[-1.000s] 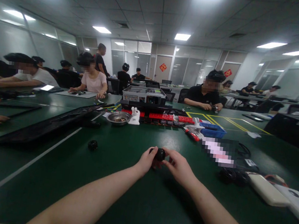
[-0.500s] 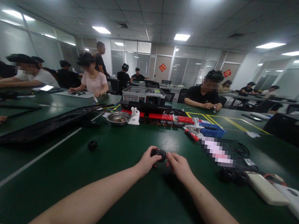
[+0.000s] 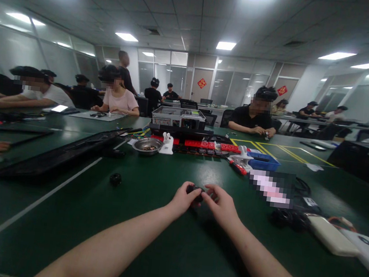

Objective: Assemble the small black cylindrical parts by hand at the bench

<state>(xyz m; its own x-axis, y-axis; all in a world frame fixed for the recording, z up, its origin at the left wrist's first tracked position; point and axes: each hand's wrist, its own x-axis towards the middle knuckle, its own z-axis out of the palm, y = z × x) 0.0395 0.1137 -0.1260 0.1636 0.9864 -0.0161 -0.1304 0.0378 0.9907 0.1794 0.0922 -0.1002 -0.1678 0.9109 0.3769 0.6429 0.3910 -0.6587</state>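
Just ahead of me, over the green table (image 3: pixel 146 241), my left hand (image 3: pixel 182 199) is closed around a small black bundle (image 3: pixel 194 192) that looks like a coiled cable. Its thumb lies across the near side. My right hand (image 3: pixel 222 203) is at the bundle's right end, its curled thumb and forefinger on either side of that end. The fingers hide part of the bundle, so its exact kind is unclear. A similar small black bundle (image 3: pixel 115 178) lies on the table to the left.
Beyond my hands are a metal bowl (image 3: pixel 147 146) of small parts, a white rabbit-shaped stand (image 3: pixel 167 144), red-and-black strips (image 3: pixel 200 144) and a blue tray (image 3: pixel 263 161). A black panel (image 3: pixel 59 153) lies left. Black cables (image 3: pixel 287 218) and a cream box (image 3: pixel 333 235) are right. Other people sit around.
My right hand's forefinger and thumb have come apart from a pinch beside the bundle and moved around its right end. The bundle has tilted slightly in my left hand.
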